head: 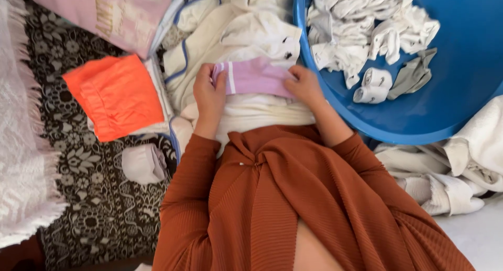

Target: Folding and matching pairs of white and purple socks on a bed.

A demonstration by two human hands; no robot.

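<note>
A small lilac garment [255, 77] with white stripes lies across cream cloth [251, 111] on my lap. My left hand [208, 95] pinches its left edge, thumb on top. My right hand [304, 85] grips its right edge, next to the blue tub. Both arms wear rust-orange ribbed sleeves.
A big blue plastic tub [461, 87] at the right holds several rolled white and grey socks [373, 85]. A folded orange garment [118, 95] and a rolled white piece [142, 163] lie on the black-and-white patterned cover at left. White towels [461, 166] are piled at the lower right, a pink item [115, 14] at top left.
</note>
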